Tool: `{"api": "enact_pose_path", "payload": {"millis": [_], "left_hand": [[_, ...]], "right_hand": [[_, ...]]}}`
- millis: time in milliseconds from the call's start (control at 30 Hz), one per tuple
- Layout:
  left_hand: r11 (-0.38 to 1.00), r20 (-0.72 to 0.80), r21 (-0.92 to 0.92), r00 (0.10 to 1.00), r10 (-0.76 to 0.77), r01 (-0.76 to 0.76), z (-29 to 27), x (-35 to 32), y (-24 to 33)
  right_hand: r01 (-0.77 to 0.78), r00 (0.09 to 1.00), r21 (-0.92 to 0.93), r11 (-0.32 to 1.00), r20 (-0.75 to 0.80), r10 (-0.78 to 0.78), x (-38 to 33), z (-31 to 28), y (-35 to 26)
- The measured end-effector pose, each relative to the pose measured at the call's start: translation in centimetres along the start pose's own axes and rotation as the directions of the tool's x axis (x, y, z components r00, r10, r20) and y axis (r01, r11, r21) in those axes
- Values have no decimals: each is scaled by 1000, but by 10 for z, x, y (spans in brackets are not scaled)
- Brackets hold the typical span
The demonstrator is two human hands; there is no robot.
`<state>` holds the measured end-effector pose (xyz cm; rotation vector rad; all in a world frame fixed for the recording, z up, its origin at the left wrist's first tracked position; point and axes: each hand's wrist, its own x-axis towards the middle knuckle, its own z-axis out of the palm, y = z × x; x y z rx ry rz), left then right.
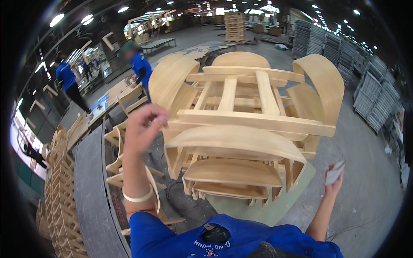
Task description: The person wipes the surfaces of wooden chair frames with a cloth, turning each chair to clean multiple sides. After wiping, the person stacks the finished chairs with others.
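In front of me stands a stack of pale wooden chair frames (258, 122), with curved bent panels around crossing straight rails. My left hand (148, 127) is raised beside the stack's left side, near the end of a long rail. Its fingers are half curled, with the thumb apart, and I see nothing in them; the hand is slightly blurred. Out to the right of the stack, my right hand (334, 184) is closed around a small greyish-white folded sheet (334, 173). That sheet's material is unclear, and the hand is apart from the wood.
A green mat (275, 210) lies beneath the stack. At left are a dark grey bench (92, 185), curved wooden parts (62, 193) in rows and loose chair frames (116, 146). A person in blue (140, 66) works at a table beyond. Grey stacks (376, 94) stand at right.
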<state>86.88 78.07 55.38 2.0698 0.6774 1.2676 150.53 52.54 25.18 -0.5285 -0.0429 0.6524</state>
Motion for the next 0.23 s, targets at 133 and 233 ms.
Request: {"api": "enact_pose_path", "payload": {"millis": [133,233], "left_hand": [[838,337,-404,791,510,-367,92,-55,86],[658,459,-710,545,702,-250,179,-61,134]], "right_hand": [[18,994,-53,998,-102,-23,-29,-63,-36],[-44,990,-79,996,-137,33,-42,-85,-37]]}}
